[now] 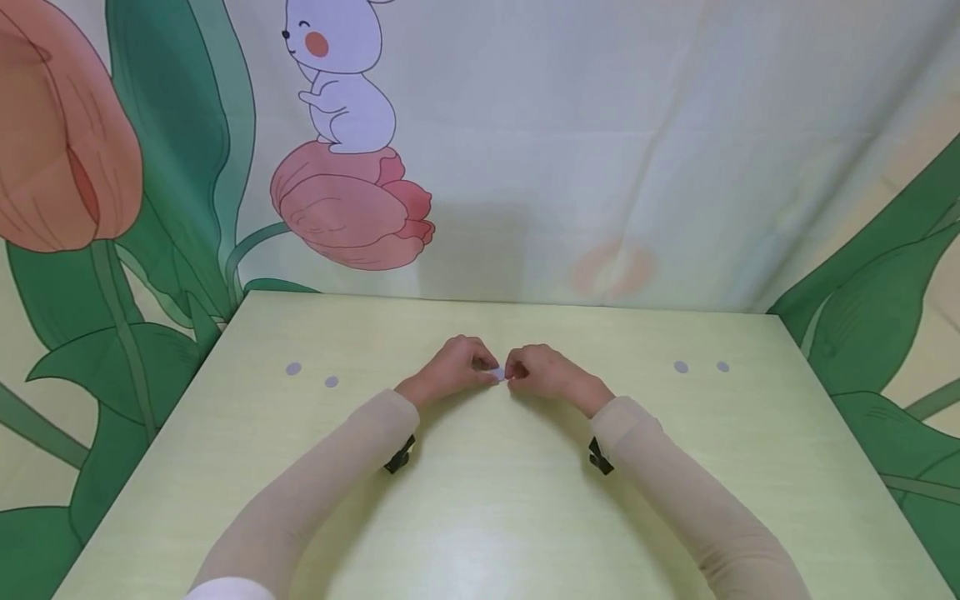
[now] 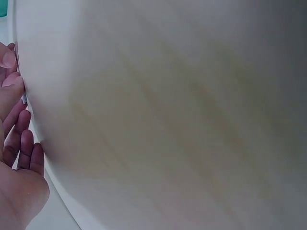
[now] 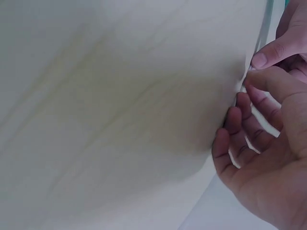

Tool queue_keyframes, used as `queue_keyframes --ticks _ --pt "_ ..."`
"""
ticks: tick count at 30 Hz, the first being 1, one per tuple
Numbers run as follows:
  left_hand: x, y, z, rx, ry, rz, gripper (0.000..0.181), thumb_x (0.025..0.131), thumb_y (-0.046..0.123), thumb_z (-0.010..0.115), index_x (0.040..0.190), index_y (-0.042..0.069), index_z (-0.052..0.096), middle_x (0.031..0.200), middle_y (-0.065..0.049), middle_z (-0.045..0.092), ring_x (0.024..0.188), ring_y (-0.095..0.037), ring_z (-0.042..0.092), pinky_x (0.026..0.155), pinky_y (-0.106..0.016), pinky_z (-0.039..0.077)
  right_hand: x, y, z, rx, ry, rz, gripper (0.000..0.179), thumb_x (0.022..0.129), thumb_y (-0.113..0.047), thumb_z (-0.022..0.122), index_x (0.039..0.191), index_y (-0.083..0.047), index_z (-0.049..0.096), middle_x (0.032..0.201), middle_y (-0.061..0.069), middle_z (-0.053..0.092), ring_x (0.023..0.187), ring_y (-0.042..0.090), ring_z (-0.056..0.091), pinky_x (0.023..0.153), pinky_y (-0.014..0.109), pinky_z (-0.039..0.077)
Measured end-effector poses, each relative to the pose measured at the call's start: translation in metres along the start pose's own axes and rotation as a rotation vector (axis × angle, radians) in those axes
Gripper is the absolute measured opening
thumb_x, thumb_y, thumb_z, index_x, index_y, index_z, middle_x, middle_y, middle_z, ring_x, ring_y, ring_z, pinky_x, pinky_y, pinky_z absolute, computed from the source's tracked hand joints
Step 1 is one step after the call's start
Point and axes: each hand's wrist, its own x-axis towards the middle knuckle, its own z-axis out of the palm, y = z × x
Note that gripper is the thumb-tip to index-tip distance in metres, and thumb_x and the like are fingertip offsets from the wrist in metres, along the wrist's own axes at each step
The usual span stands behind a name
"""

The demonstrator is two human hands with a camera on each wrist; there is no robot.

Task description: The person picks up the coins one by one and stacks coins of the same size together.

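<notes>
A small flat pale-purple disc point(image 1: 497, 374) is between my two hands, close over the table point(image 1: 495, 500). My left hand point(image 1: 459, 367) pinches its left side between thumb and fingers. From the other side, my right hand point(image 1: 549, 372) has thumb and forefinger brought together at the disc's right edge. In the left wrist view, a thin pale edge of it shows beside the left hand point(image 2: 21, 163). The right wrist view has both thumbs close together, with the other fingers of the right hand point(image 3: 268, 153) loosely bent near the tabletop. Fingers cover much of the disc.
Two similar purple discs lie at the left, one farther out point(image 1: 293, 368) and another nearer point(image 1: 332, 382). Two more lie at the right, an inner disc point(image 1: 681, 367) and an outer disc point(image 1: 723, 367). A printed curtain point(image 1: 562, 150) hangs behind the table's far edge.
</notes>
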Motion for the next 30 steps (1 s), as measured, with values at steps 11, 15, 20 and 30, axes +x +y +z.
queue_keyframes --ticks 11,15,20,30 --pt "-0.001 0.002 0.004 -0.012 0.005 -0.031 0.018 0.087 0.017 0.083 0.102 0.008 0.079 0.096 -0.001 0.070 0.093 -0.016 0.062 0.087 -0.032 0.051 -0.031 0.026 -0.007 0.019 0.082 -0.147 0.012 0.096 -0.008 0.066 0.106 -0.012 0.071 0.094 -0.004 0.064 0.085 0.013 0.059 0.077 0.029 0.052" --pt "-0.003 0.002 0.003 -0.023 0.011 -0.049 0.018 0.086 0.016 0.083 0.101 0.008 0.079 0.097 -0.002 0.070 0.093 -0.017 0.062 0.086 -0.032 0.051 -0.045 0.037 -0.010 0.009 0.107 -0.139 0.012 0.097 -0.010 0.067 0.107 -0.014 0.072 0.096 -0.006 0.065 0.086 0.011 0.059 0.076 0.028 0.052" --pt "-0.003 0.002 0.002 -0.028 0.000 -0.059 0.019 0.087 0.016 0.082 0.103 0.007 0.079 0.098 -0.002 0.069 0.094 -0.018 0.061 0.088 -0.032 0.051 -0.062 0.047 -0.015 0.004 0.108 -0.134 0.012 0.097 -0.010 0.066 0.107 -0.014 0.072 0.094 -0.007 0.063 0.084 0.010 0.058 0.076 0.027 0.052" --pt "-0.002 0.001 0.002 -0.055 0.000 -0.059 0.019 0.087 0.015 0.082 0.104 0.007 0.079 0.099 -0.003 0.069 0.095 -0.018 0.062 0.088 -0.032 0.052 -0.095 0.067 -0.030 -0.001 0.157 -0.094 0.013 0.096 -0.008 0.067 0.108 -0.011 0.070 0.093 -0.007 0.062 0.087 0.010 0.058 0.076 0.029 0.051"
